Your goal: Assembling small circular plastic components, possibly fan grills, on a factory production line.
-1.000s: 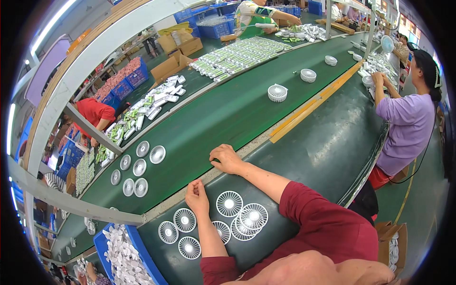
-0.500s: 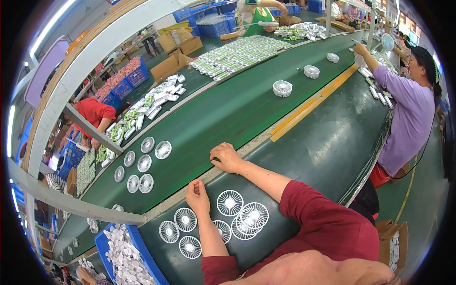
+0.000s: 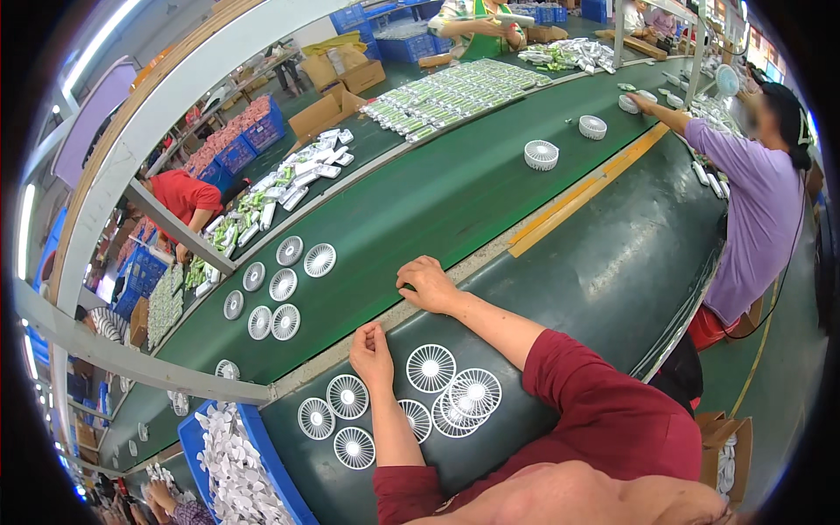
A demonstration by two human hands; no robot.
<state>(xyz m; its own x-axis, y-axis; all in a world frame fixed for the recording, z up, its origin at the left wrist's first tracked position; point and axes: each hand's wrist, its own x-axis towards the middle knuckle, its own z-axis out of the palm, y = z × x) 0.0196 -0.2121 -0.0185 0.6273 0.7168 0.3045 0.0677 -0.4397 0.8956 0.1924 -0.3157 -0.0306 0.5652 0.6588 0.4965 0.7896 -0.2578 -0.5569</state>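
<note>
My left hand (image 3: 372, 353) hangs over the near edge of the green conveyor belt (image 3: 385, 232), its fingers curled together with nothing visible in them. Further right, my right hand (image 3: 429, 285) rests at the same edge, fingers loosely bent and apart, holding nothing I can see. Round white slotted fan grilles lie on the dark table: one grille (image 3: 430, 367) between my forearms, an overlapping pile (image 3: 473, 393) beside it, and several more, such as a grille (image 3: 347, 396), left of my left forearm. One is partly hidden under that forearm. Similar grey-white fan covers (image 3: 285, 321) lie on the belt.
A blue bin (image 3: 293, 490) of small white parts stands at the left. White round housings (image 3: 541, 155) sit further along the belt. A metal frame post (image 3: 188, 229) rises at the left. A co-worker in purple (image 3: 752, 184) sits at the right; others work across the belt.
The view has shifted slightly. The purple-sleeved co-worker has reached onto the belt to a white housing, and the worker across has brought both hands together. My hands hold nearly the same pose.
</note>
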